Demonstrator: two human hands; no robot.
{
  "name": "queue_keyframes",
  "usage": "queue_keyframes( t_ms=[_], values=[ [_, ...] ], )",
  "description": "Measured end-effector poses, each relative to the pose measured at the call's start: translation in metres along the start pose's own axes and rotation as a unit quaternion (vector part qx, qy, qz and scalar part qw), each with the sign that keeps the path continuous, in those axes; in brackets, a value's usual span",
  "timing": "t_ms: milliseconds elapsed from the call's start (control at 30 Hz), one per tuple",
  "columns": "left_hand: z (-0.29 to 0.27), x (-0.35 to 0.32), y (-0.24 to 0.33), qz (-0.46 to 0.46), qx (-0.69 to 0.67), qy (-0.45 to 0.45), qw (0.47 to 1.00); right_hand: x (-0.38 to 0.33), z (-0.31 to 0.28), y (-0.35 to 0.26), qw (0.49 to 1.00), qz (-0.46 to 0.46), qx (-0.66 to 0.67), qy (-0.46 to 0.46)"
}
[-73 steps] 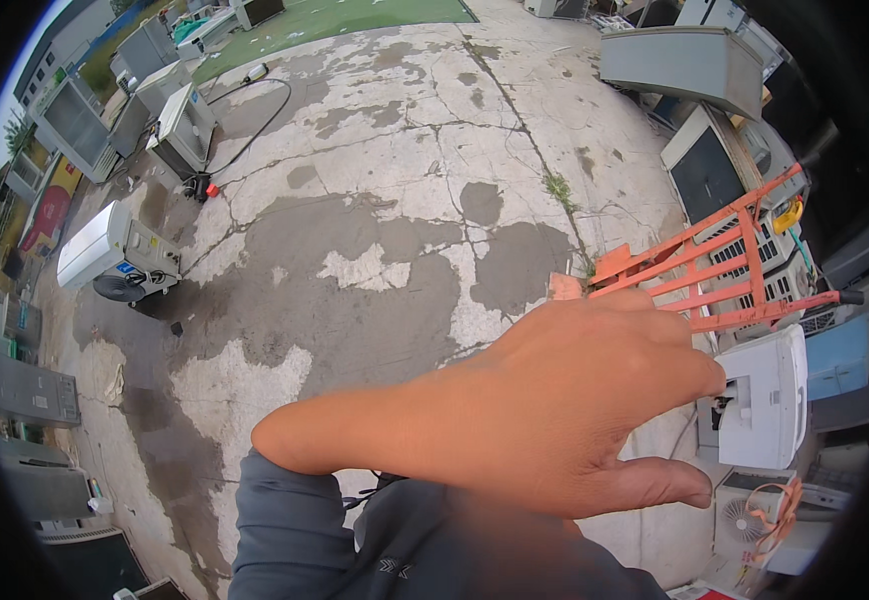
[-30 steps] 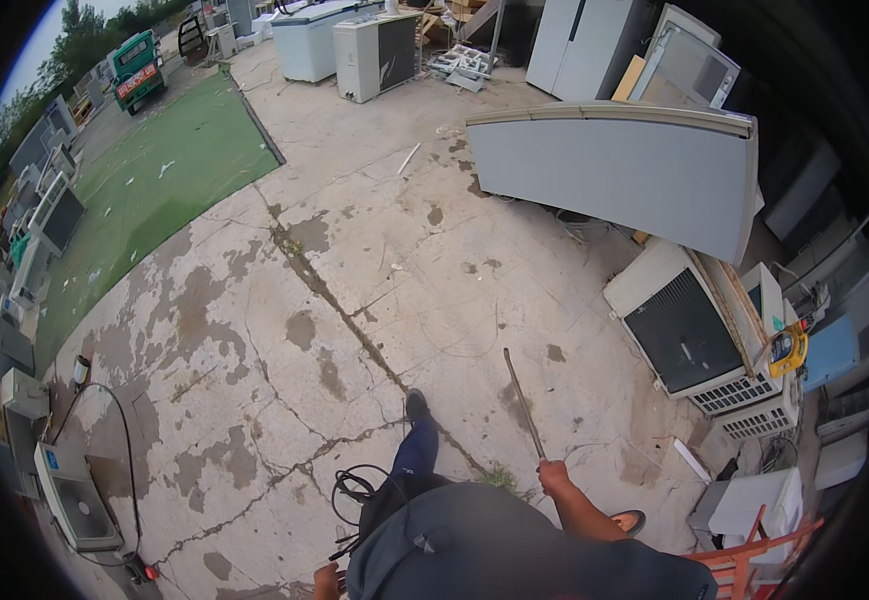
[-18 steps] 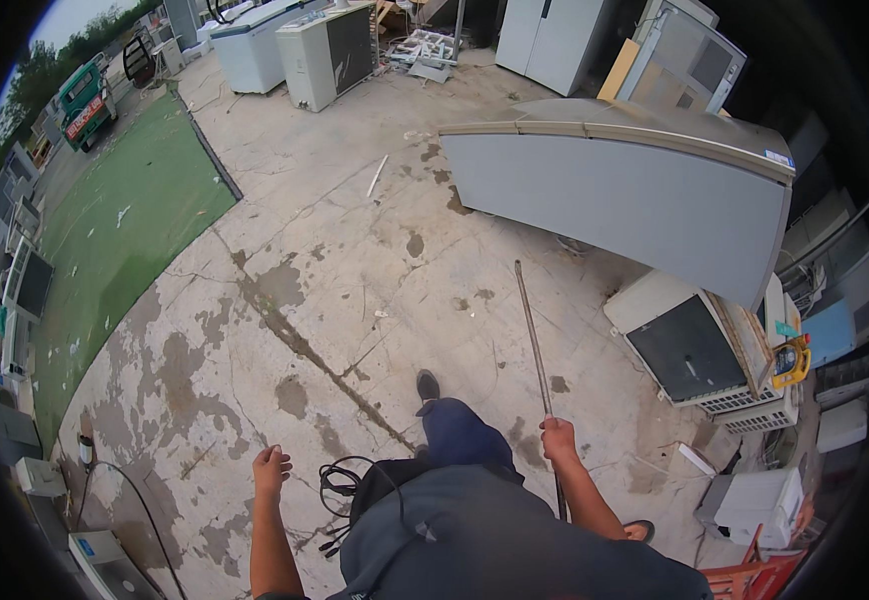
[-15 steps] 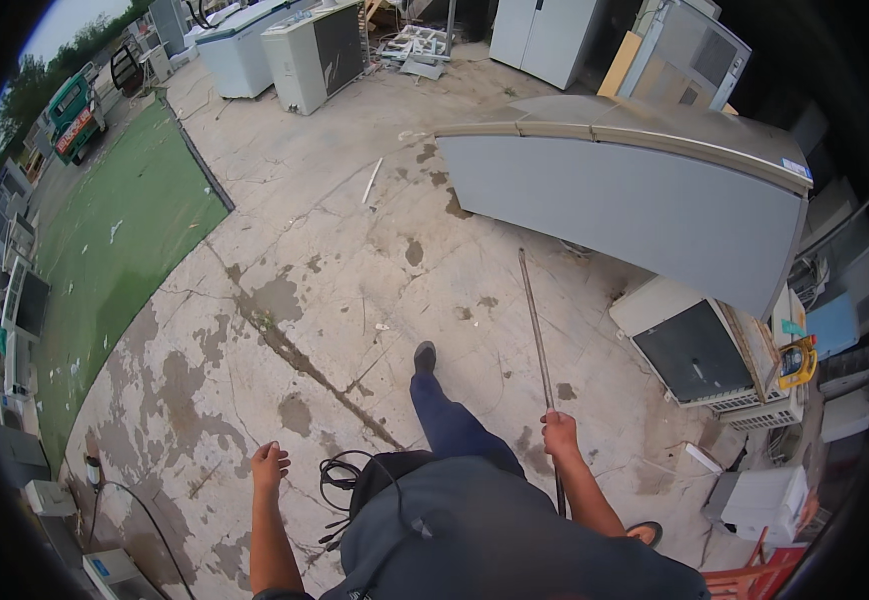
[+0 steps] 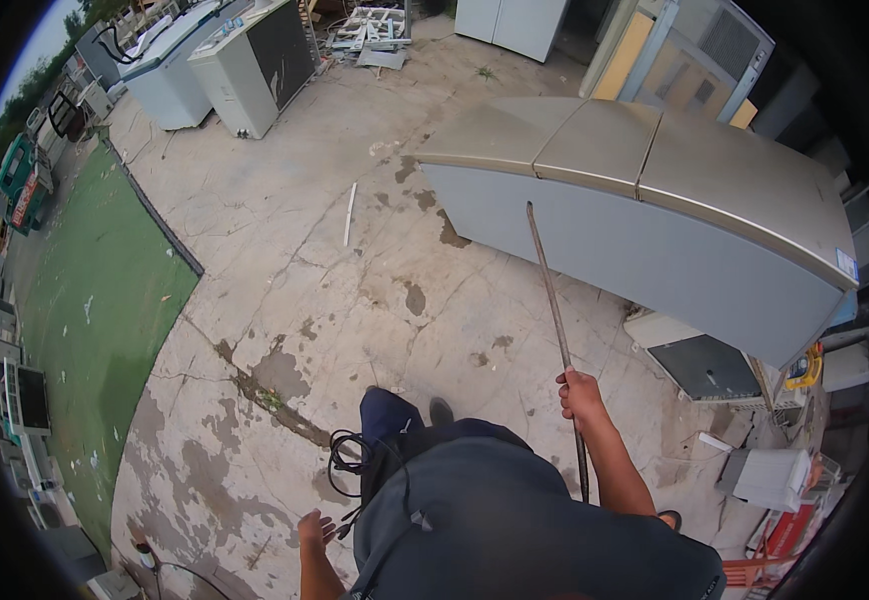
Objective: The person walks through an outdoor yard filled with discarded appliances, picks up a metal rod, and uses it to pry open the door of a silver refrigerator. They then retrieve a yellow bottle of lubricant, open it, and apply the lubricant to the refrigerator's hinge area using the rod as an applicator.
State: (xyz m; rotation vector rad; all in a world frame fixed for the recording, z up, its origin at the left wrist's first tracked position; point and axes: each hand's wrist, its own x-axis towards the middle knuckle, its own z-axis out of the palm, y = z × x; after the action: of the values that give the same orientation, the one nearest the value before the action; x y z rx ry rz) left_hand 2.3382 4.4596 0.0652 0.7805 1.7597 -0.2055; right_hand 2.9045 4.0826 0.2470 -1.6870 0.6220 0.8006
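Right hand fisted around a long metal rod, which slants up toward a toppled grey fridge | left hand empty, fingers loosely spread, beside black cable at the hip | cracked concrete underfoot, green turf to the left

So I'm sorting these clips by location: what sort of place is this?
Most likely an outdoor scrap yard for old appliances. A large refrigerator lies on its side on cracked concrete, and more white units stand at the far edge. The right hand grips a long metal rod.
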Motion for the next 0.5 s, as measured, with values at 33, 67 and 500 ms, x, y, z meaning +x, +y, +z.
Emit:
queue_keyframes(
  t_ms=[33,67,500],
  values=[
    [0.003,0.013,0.024,-0.013,0.005,-0.007,1.0,0.008,0.01,-0.011,1.0,0.005,0.006,0.018],
    [0.007,0.027,0.054,-0.019,0.041,-0.021,0.999,0.014,0.019,-0.024,1.0,0.012,0.009,0.023],
    [0.131,0.165,0.613,0.184,0.156,-0.106,0.965,0.011,0.16,-0.153,0.981,0.107,0.128,0.102]
  ],
)
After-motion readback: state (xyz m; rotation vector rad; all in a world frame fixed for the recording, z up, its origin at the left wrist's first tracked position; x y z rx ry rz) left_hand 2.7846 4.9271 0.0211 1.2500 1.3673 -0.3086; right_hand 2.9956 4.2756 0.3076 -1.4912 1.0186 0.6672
